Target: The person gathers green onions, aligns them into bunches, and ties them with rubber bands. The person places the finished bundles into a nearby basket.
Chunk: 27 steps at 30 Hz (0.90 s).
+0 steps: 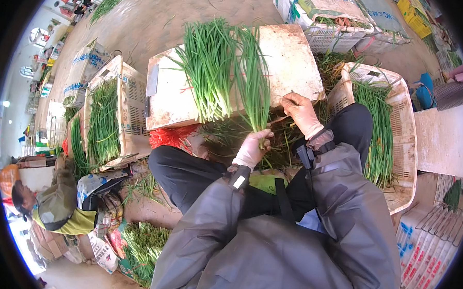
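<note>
My left hand (pixel 253 147), in a thin pale glove, grips the lower stems of a small bunch of green chives or young scallions (pixel 253 81). The bunch's leaves lean up over the near edge of a worn white board (pixel 287 65). To its right, my right hand (pixel 302 113) has its thumb and fingers pinched together. A thin brownish strand (pixel 280 120), perhaps a withered leaf, runs from near the stems to those fingers. On the board, left of the held bunch, lies a larger pile of the same greens (pixel 209 72). A knife (pixel 151 88) rests along the board's left edge.
Plastic crates of greens stand at my left (pixel 134 101) and right (pixel 404 132). Red plastic ties (pixel 171 137) hang below the board, above leaf scraps (pixel 224 132). A co-worker (pixel 58 206) sits at the left. Covered crates (pixel 334 17) stand at the back right.
</note>
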Each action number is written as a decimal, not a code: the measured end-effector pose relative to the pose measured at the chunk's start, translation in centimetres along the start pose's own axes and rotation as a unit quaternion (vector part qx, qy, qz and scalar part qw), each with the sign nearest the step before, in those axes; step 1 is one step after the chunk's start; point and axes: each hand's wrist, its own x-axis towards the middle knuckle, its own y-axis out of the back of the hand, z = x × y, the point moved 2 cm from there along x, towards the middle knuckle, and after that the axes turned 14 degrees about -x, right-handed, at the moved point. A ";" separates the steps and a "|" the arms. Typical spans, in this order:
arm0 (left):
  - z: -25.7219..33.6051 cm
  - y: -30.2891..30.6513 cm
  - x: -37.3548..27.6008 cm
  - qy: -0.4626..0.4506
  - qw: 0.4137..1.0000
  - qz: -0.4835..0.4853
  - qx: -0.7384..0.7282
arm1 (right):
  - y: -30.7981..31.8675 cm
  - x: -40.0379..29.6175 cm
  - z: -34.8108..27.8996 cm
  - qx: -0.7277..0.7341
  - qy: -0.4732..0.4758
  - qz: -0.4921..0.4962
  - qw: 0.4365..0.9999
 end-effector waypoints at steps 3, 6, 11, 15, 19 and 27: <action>-0.5 -0.7 0.4 -0.015 0.999 0.014 0.033 | -1.5 0.5 1.0 -0.165 0.072 -0.003 0.984; -0.5 -0.2 -0.1 -0.084 0.991 0.059 0.083 | -4.9 0.6 -1.0 -0.361 0.053 -0.065 0.929; 0.0 -2.7 -1.5 -0.177 0.961 0.111 0.179 | -4.7 1.6 -0.3 -0.352 0.027 -0.036 0.935; 1.1 -2.6 -2.3 -0.183 0.968 0.084 0.148 | -0.3 4.1 -1.7 -0.025 0.037 0.080 0.996; 0.9 -2.6 -1.9 -0.169 0.976 0.074 0.119 | 8.1 6.4 -1.2 0.041 -0.041 0.215 0.975; 0.6 -2.6 -1.3 -0.287 0.921 0.065 0.255 | -1.8 -0.6 0.0 -0.194 -0.056 -0.202 0.958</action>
